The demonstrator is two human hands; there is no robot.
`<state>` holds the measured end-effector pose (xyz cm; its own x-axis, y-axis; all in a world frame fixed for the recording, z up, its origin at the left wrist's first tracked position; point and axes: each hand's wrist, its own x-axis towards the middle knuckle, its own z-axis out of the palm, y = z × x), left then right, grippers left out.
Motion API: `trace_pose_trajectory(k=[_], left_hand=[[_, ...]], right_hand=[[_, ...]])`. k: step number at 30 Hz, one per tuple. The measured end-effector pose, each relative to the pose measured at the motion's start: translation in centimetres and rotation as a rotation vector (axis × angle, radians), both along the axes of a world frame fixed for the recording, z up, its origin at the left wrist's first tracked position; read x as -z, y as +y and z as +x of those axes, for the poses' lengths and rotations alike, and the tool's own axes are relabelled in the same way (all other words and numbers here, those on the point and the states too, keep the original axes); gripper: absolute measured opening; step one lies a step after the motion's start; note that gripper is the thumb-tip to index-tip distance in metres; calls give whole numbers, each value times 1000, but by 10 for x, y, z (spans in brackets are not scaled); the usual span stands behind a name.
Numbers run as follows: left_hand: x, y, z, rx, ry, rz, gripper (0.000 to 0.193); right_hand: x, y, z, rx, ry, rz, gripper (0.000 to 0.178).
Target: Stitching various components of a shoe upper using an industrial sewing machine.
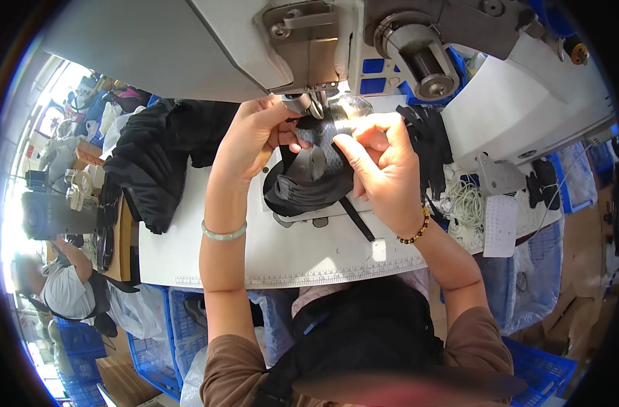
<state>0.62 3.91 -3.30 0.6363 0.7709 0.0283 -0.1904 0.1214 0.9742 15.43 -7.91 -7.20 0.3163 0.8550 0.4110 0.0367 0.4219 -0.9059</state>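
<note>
A black-and-grey fabric piece [308, 186] lies bunched on the white sewing table [303, 254], its far part under the needle area of a sewing machine [308, 47]. My left hand [255, 132] is closed on the fabric's left edge, right beside the metal presser foot [315, 107]. With thumb and fingers pinched together, my right hand [384, 169] grips the right side of the same piece. A narrow black strap [357, 218] trails from it toward the table's front edge. My fingers partly hide where the fabric meets the machine.
Dark fabric pieces [153, 149] are heaped on the left. Black strips [428, 146] and a tangle of pale cord [464, 203] lie to the right. A ruler scale [309, 277] runs along the front edge. Blue crates [537, 271] stand below. Another person [68, 288] sits far left.
</note>
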Motion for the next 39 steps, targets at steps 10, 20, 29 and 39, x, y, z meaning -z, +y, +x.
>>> trace_pose_trajectory(k=[10,20,29,39], left_hand=[[0,0,2,-12,43,12,16],[-7,-10,1,-21,70,6,13],[-2,-12,4,-87,33,24,14],[-10,-30,-40,166,273,288,12]], right_hand=[[15,3,5,-44,-81,202,23],[20,3,4,-42,-105,244,22],[23,8,16,100,-100,287,22],[-22,11,-4,60,-665,592,27]])
